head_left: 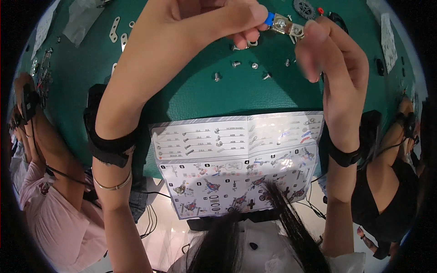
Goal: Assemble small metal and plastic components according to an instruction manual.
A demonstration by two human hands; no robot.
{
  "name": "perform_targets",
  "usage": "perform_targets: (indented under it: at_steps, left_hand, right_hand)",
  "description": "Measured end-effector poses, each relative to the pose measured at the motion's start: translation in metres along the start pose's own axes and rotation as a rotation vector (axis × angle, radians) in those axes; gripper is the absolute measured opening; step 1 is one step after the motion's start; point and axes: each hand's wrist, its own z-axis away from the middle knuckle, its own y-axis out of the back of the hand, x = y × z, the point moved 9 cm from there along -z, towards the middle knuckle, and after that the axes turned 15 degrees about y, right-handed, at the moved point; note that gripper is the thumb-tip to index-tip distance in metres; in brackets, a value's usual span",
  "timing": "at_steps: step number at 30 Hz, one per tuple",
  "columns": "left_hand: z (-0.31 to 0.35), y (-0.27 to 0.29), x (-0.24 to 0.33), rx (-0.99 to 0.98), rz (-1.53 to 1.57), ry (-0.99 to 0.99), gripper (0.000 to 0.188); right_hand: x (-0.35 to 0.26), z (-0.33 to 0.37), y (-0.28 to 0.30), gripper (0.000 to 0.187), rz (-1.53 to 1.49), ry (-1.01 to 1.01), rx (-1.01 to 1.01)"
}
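A small metal bracket with a blue piece [283,25] is held up between both hands above a green table [205,93]. The left hand [200,22] pinches its blue end; the right hand [334,59] grips its other end. Loose screws [236,64] lie on the table just beneath. An instruction sheet [236,159] lies nearer the person.

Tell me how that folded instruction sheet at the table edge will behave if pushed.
The instruction sheet is thin paper with visible fold creases, so probably light and floppy. It overhangs the green table edge, so a push toward the person might slide it off.
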Motion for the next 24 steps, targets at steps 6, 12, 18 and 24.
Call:
perform_targets:
  at_steps: [6, 12, 18, 24]
  left_hand:
    - [0.002, 0.002, -0.006, 0.11, -0.023, 0.238, 0.013]
    - [0.002, -0.006, 0.008, 0.124, -0.445, -0.022, 0.016]
    - [0.003, -0.005, 0.005, 0.085, -0.411, 0.058, 0.023]
    - [0.002, -0.006, 0.009, 0.1, -0.39, -0.004, 0.027]
  right_hand:
    - [-0.007, -0.003, -0.009, 0.033, -0.104, -0.005, 0.011]
    - [-0.008, -0.006, -0.008, 0.037, -0.056, 0.013, 0.002]
    - [-0.009, -0.007, -0.009, 0.039, -0.045, 0.005, 0.021]
    - [-0.006, -0.005, -0.008, 0.036, -0.092, -0.064, 0.031]
